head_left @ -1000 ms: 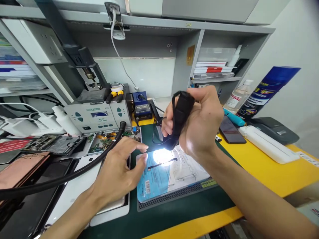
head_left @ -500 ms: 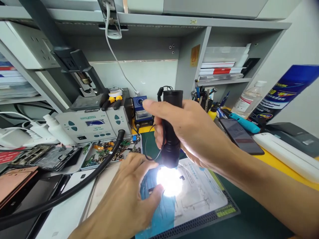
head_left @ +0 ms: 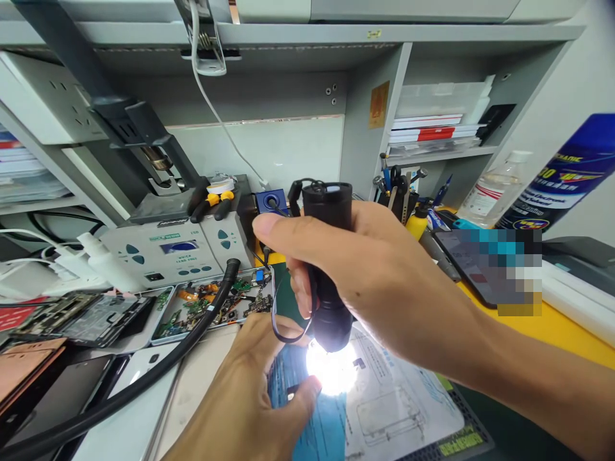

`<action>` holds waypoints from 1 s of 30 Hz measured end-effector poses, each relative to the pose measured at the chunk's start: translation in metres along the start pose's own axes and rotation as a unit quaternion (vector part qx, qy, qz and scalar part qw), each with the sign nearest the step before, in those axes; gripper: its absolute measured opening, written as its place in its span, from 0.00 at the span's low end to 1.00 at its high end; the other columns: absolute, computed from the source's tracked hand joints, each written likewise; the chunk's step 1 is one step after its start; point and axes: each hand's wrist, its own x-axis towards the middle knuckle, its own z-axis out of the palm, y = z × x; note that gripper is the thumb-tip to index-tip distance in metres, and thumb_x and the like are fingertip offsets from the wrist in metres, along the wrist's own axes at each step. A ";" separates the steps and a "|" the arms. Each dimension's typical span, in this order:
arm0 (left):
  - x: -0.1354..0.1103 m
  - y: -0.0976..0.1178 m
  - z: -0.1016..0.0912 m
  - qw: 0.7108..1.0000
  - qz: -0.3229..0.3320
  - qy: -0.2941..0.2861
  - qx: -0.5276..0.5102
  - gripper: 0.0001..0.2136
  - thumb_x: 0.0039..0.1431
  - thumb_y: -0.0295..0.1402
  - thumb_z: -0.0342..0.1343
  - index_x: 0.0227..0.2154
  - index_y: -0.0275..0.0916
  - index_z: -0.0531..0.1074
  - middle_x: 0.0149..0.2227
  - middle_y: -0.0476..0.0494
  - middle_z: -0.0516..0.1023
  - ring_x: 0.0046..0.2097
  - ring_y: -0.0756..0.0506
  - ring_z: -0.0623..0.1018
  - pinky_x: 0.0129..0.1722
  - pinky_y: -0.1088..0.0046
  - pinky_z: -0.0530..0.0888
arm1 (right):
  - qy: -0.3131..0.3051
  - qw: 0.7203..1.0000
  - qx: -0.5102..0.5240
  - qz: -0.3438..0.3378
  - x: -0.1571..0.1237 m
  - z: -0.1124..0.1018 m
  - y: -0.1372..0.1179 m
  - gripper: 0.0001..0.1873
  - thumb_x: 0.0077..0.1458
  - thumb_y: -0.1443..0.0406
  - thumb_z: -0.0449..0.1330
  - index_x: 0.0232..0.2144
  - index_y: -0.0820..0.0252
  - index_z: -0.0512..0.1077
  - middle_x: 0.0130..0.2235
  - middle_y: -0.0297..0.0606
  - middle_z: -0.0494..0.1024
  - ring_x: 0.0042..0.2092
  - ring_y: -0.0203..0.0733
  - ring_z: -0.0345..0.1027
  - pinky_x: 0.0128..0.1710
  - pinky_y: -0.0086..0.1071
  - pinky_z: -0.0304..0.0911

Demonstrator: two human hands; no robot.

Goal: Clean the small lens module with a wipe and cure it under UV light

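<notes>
My right hand (head_left: 375,269) is wrapped round a black flashlight (head_left: 331,323), its thumb lying across the upper body. The flashlight points down, lit, and a thin strap (head_left: 280,330) hangs in a loop at its left side. Under the lamp end, white glare covers part of a printed blue and white sheet (head_left: 398,403). My left hand (head_left: 250,390) rests on that sheet, thumb and fingers apart on the left side of the glare. Whatever lies inside the brightest spot cannot be made out. A small dark piece shows beside the left thumb.
A tray of circuit boards (head_left: 170,320) sits behind my left hand, crossed by a thick black hose (head_left: 158,371). Phone parts (head_left: 100,304) lie at left. Behind stands a grey control station (head_left: 177,256). At right are a dark phone (head_left: 466,262), a clear bottle (head_left: 494,189) and a blue spray can (head_left: 562,179).
The flashlight and both hands sit slightly lower in view, with the flashlight's top farther left. The view has shifted a little. My right hand keeps its grip; my left hand stays on the sheet.
</notes>
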 end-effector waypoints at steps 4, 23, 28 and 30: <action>0.000 -0.001 0.000 1.000 0.012 0.014 0.020 0.14 0.50 0.31 0.57 0.42 0.46 0.71 0.46 0.45 0.75 0.50 0.38 0.74 0.50 0.57 0.73 | -0.001 1.000 0.003 -0.013 0.000 -0.001 0.003 0.19 0.62 0.63 0.55 0.19 0.60 0.66 0.20 0.30 0.67 0.22 0.31 0.61 0.18 0.23 0.53; -0.006 -0.010 0.007 0.976 0.208 0.064 0.012 0.09 0.54 0.28 0.55 0.38 0.46 0.67 0.44 0.49 0.71 0.47 0.45 0.73 0.46 0.63 0.73 | 0.077 0.986 0.132 0.068 -0.023 -0.017 0.014 0.13 0.58 0.55 0.61 0.27 0.56 0.70 0.24 0.35 0.67 0.27 0.41 0.62 0.26 0.35 0.63; -0.006 -0.013 0.005 0.981 0.185 0.031 0.045 0.17 0.48 0.27 0.59 0.41 0.49 0.67 0.48 0.49 0.72 0.53 0.41 0.71 0.53 0.58 0.73 | 0.083 0.987 0.113 0.078 -0.019 -0.003 0.005 0.18 0.55 0.60 0.61 0.17 0.57 0.64 0.17 0.32 0.65 0.20 0.36 0.60 0.17 0.30 0.58; -0.005 -0.011 -0.002 0.983 0.180 0.030 0.036 0.17 0.50 0.29 0.60 0.43 0.51 0.68 0.50 0.49 0.71 0.55 0.40 0.70 0.57 0.57 0.71 | 0.065 0.989 0.099 0.086 -0.018 0.001 0.004 0.20 0.56 0.64 0.59 0.15 0.57 0.62 0.14 0.30 0.63 0.16 0.34 0.58 0.14 0.28 0.54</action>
